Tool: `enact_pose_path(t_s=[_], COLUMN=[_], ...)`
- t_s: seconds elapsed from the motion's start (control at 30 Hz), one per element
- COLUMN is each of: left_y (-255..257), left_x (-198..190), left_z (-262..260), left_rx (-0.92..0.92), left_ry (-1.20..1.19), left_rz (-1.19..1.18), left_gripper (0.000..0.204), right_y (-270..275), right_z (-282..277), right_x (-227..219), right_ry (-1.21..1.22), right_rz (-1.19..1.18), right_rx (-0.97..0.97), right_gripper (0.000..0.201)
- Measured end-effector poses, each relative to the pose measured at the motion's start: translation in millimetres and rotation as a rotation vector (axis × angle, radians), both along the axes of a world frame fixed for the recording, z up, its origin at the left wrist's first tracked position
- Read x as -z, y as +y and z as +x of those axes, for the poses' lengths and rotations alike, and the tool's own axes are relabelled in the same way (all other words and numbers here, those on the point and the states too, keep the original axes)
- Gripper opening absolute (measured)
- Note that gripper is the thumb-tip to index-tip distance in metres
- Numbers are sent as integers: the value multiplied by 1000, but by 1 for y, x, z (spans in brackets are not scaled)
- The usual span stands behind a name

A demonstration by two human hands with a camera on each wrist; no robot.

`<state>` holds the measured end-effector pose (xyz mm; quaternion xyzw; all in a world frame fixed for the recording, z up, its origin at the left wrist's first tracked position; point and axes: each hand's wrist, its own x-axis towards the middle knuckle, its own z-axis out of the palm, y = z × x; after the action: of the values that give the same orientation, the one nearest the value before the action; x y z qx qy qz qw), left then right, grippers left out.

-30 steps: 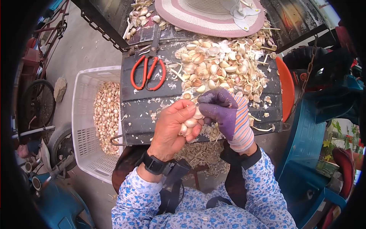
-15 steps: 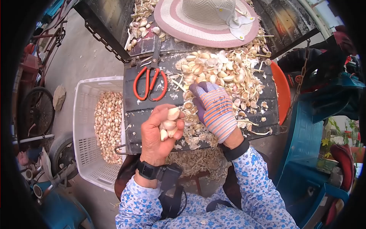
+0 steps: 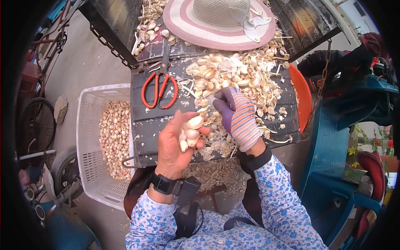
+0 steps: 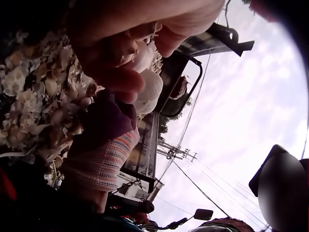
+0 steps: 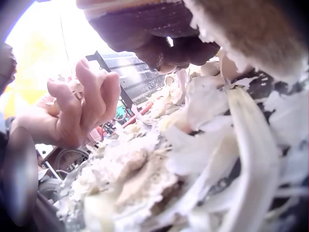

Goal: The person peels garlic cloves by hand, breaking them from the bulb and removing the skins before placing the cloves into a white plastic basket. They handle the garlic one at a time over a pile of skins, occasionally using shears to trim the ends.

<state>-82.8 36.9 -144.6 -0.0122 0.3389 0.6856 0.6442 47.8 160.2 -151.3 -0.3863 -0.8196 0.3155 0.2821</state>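
My bare left hand (image 3: pixel 170 139) cups several garlic cloves (image 3: pixel 192 133) in its curled fingers, palm up, above the near edge of the dark ribbed metal panel (image 3: pixel 152 135). To its right is my right hand (image 3: pixel 241 118), in a striped glove with purple fingers, over the near side of the garlic pile (image 3: pixel 250 77). Its thumb and fingertips pinch a small pale piece of garlic, mostly hidden by the glove. In the right wrist view, the purple fingers (image 5: pixel 145 34) hang close over the pile, among papery garlic skins (image 5: pixel 193 145).
Red-handled shears (image 3: pixel 159 89) lie on the panel's left. A white plastic crate (image 3: pixel 85 137) with many cloves stands at left. Behind the pile sits a pink-and-white sun hat (image 3: pixel 179 18). An orange basin (image 3: pixel 303 91) shows at right, near a hanging chain (image 3: pixel 324 79).
The hands have parted from close together; the right hand went to the pile, and its fingertips have drawn together. The left hand keeps its cloves, now turned up more openly.
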Motion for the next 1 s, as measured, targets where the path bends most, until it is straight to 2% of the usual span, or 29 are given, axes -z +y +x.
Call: enact_pose_path(t_s=[0.07, 0.17, 0.2, 0.27, 0.33, 0.37, 0.53, 0.6, 0.73, 0.8, 0.87, 0.9, 1.0], left_y=[4, 4, 6, 4, 8, 8, 39, 66, 147, 191, 220, 228, 229], left_x=[-3, 1, 3, 5, -4, -7, -24, -34, -39, -41, -46, -45, -50], left_z=[5, 11, 14, 23, 33, 35, 47, 67, 120, 159, 192, 201, 202], left_rx=[12, 104, 125, 190, 155, 117, -12, 47, 258, 339, 442, 478, 477], left_ry=[-15, -43, -55, -83, -97, -76, 69, 178, 198, 270, 307, 385, 742], left_rz=[-11, -20, -17, 0, -24, -15, -112, -135, -46, 18, 102, 85, 119], left_gripper=[43, 40, 38, 35, 30, 29, 32, 32, 41, 50, 67, 80, 77], right_y=[-8, -19, -22, -25, -31, -32, -38, -36, -31, -25, -18, -16, -10], right_z=[7, 22, 29, 45, 58, 66, 115, 132, 170, 189, 201, 205, 215], right_x=[-24, -56, -51, -39, -53, -56, -56, -51, -59, -61, -64, -64, -64], right_ry=[320, 333, 317, 126, 198, 287, 420, 457, 679, 714, 798, 843, 863], right_rz=[-580, -851, -855, -460, -594, -745, -739, -535, -717, -837, -800, -823, -821], right_rx=[101, 110, 79, -49, -10, 41, -50, -21, 118, 175, 303, 352, 458], right_gripper=[14, 17, 15, 12, 12, 15, 17, 17, 17, 16, 14, 13, 13])
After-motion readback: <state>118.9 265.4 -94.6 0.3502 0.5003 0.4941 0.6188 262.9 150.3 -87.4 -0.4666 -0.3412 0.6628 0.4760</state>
